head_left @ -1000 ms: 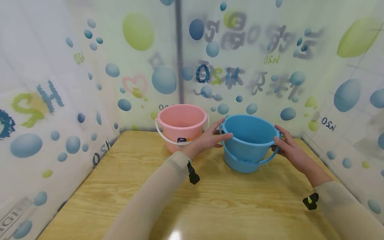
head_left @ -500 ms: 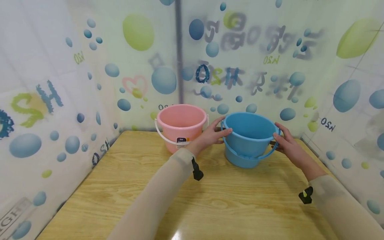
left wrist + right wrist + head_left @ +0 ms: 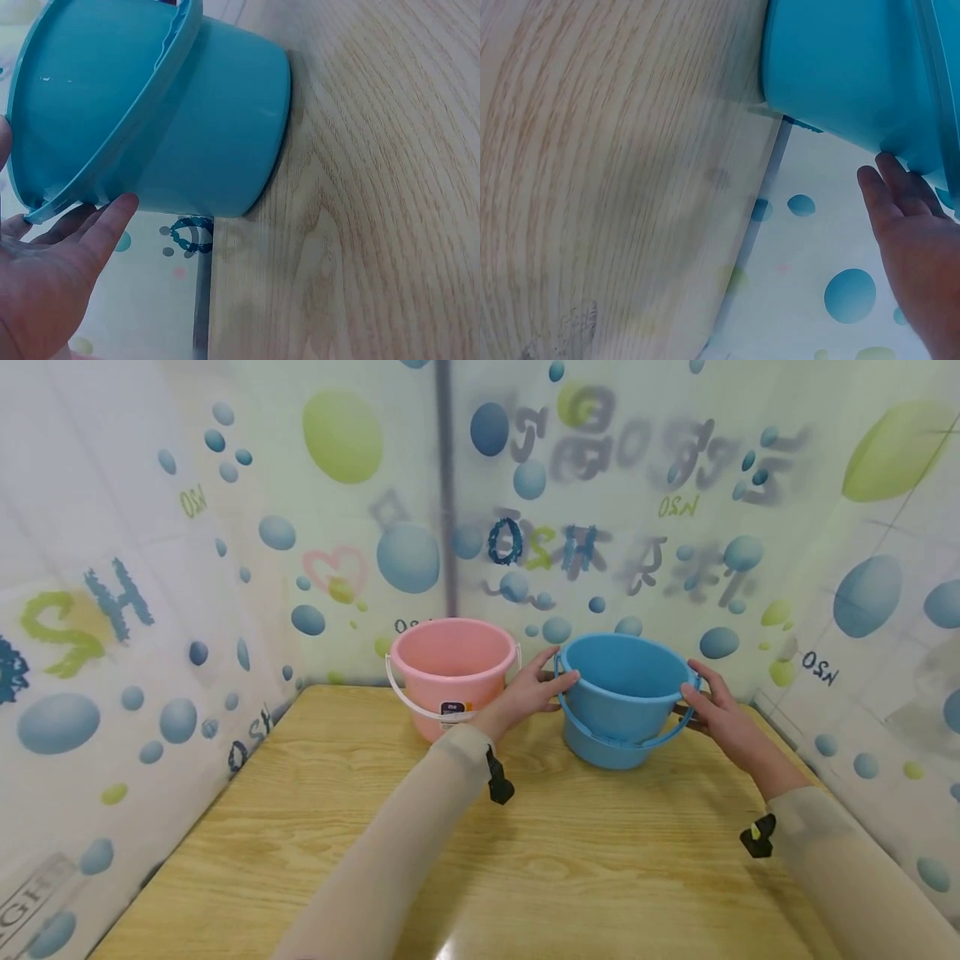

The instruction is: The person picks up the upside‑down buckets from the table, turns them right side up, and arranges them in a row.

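A blue plastic bucket (image 3: 617, 727) stands upright on the wooden table, its blue handle (image 3: 660, 740) hanging down across the front. My left hand (image 3: 525, 695) holds it at the left side, thumb over the rim and other fingers beneath the rim against the wall. On the opposite side my right hand (image 3: 726, 720) holds the rim, with the thumb in front and fingers partly hidden behind. In the left wrist view the bucket (image 3: 217, 120) has its base on the tabletop. Fingertips (image 3: 889, 169) touch the bucket's wall in the right wrist view.
A pink bucket (image 3: 450, 689) with a white handle and a dark label stands just left of the blue one, partly behind my left forearm. The wood-grain table (image 3: 600, 877) meets patterned curtain-like walls (image 3: 360, 552) at the back and both sides.
The blue bucket has shifted a little away from me, toward the back of the table, with both hands staying on it. The pink bucket has not moved.
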Available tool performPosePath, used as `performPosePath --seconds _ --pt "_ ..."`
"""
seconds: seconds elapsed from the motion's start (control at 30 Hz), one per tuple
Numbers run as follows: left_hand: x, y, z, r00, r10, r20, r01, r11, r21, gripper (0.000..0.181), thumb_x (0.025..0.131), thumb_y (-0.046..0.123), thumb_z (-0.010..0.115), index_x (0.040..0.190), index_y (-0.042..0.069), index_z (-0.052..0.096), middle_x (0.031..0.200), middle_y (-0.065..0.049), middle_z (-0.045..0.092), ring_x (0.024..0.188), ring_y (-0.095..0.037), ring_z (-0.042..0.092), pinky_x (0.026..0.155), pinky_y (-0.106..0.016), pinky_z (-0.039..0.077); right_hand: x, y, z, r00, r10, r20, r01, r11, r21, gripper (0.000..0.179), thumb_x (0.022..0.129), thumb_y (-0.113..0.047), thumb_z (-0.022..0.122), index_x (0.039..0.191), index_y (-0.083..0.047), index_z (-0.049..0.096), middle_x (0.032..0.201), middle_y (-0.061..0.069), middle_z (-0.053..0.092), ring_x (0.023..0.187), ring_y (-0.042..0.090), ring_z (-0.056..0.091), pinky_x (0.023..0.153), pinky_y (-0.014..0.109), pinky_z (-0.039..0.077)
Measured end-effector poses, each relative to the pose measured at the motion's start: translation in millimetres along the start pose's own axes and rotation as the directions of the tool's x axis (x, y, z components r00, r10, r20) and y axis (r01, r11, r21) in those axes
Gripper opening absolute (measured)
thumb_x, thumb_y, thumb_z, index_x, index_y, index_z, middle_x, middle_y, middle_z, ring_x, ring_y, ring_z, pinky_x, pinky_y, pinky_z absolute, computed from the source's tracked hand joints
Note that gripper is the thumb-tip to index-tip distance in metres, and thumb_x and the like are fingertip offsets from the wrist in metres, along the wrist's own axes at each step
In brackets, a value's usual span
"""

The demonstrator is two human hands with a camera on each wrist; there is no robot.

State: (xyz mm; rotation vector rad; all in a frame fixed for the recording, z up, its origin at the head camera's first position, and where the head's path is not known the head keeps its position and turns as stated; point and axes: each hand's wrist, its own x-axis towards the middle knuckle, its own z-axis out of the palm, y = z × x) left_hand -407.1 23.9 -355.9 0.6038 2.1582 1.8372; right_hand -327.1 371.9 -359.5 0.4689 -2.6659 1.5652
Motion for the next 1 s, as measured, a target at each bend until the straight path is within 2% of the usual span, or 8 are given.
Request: performPosePath --seconds 0.07,0.13,0.23,0.3,0.67,0.73,0.9,1.0 --pt "1.1 -0.2 0.6 1.000 -0.002 0.004 0.002 1.000 -0.006 0.088 0.106 0.049 0.071 0.177 0.035 0.021 0.172 -0.021 0.045 0.154 -0.039 0.054 0.111 -0.055 0.059 0.8 0 0 1.000 0.006 -0.002 -0.006 1.000 -0.006 0.076 0.121 -0.044 0.031 0.176 -0.018 -0.015 0.172 0.042 0.025 0.154 0.064 0.036 0.105 0.022 0.055" --pt "1.9 -0.8 0.6 1.000 -0.002 0.009 0.002 1.000 -0.017 0.089 0.107 0.049 0.070 0.178 0.035 0.019 0.172 -0.021 0.044 0.155 -0.040 0.052 0.113 -0.057 0.058 2.0 1 0 1.000 0.012 -0.003 -0.012 1.000 -0.007 0.077 0.121 -0.045 0.032 0.176 -0.019 -0.016 0.172 0.042 0.025 0.154 0.065 0.036 0.116 0.040 0.056" --pt "2.9 -1.4 1.0 1.000 -0.001 0.016 0.002 0.999 -0.040 0.089 0.108 0.049 0.069 0.178 0.035 0.015 0.173 -0.022 0.042 0.156 -0.042 0.050 0.115 -0.060 0.055 4.0 1 1 1.000 0.017 -0.003 -0.017 1.000 0.001 0.078 0.121 -0.046 0.032 0.176 -0.020 -0.017 0.172 0.043 0.023 0.154 0.066 0.034 0.124 0.068 0.041" --pt "3.0 -1.8 1.4 1.000 -0.003 0.011 0.004 0.999 -0.053 0.089 0.108 0.049 0.069 0.178 0.036 0.015 0.174 -0.021 0.042 0.157 -0.041 0.049 0.116 -0.060 0.055 5.5 1 2 1.000 0.018 -0.002 -0.018 1.000 0.015 0.079 0.121 -0.045 0.032 0.176 -0.020 -0.018 0.173 0.044 0.020 0.155 0.067 0.032 0.124 0.075 0.033" --pt "3.2 -8.0 3.3 1.000 0.008 -0.029 -0.010 0.997 -0.072 0.086 0.109 0.050 0.067 0.177 0.043 0.015 0.174 -0.020 0.042 0.155 -0.038 0.052 0.116 -0.059 0.055 9.0 0 6 1.000 0.006 -0.022 -0.006 1.000 0.004 0.080 0.121 -0.046 0.033 0.176 -0.018 -0.018 0.171 0.044 0.024 0.153 0.066 0.035 0.124 0.076 0.034" --pt "2.7 -8.2 3.7 1.000 0.013 -0.028 -0.016 0.997 -0.077 0.086 0.109 0.050 0.067 0.177 0.043 0.015 0.174 -0.021 0.041 0.156 -0.038 0.051 0.117 -0.059 0.055 8.8 -1 6 1.000 0.005 -0.028 -0.006 1.000 -0.016 0.079 0.120 -0.047 0.032 0.176 -0.018 -0.017 0.170 0.043 0.027 0.152 0.065 0.038 0.123 0.068 0.042" --pt "-1.3 -10.7 8.5 0.999 0.004 -0.051 -0.007 0.998 -0.067 0.092 0.108 0.058 0.064 0.179 0.032 0.011 0.177 -0.021 0.036 0.159 -0.037 0.047 0.118 -0.056 0.055 6.9 0 5 0.998 0.040 -0.051 -0.042 0.998 -0.037 0.083 0.120 -0.050 0.032 0.175 -0.017 -0.021 0.172 0.042 0.025 0.151 0.063 0.041 0.123 0.064 0.046" --pt "-7.9 -15.0 13.5 0.998 -0.020 -0.067 0.015 0.997 -0.071 0.095 0.108 0.060 0.062 0.179 0.023 0.011 0.178 -0.018 0.034 0.161 -0.036 0.044 0.119 -0.052 0.054 2.3 -1 6 0.996 0.057 -0.070 -0.058 0.998 -0.015 0.085 0.120 -0.049 0.032 0.173 -0.015 -0.024 0.174 0.043 0.016 0.156 0.064 0.032 0.125 0.076 0.032"
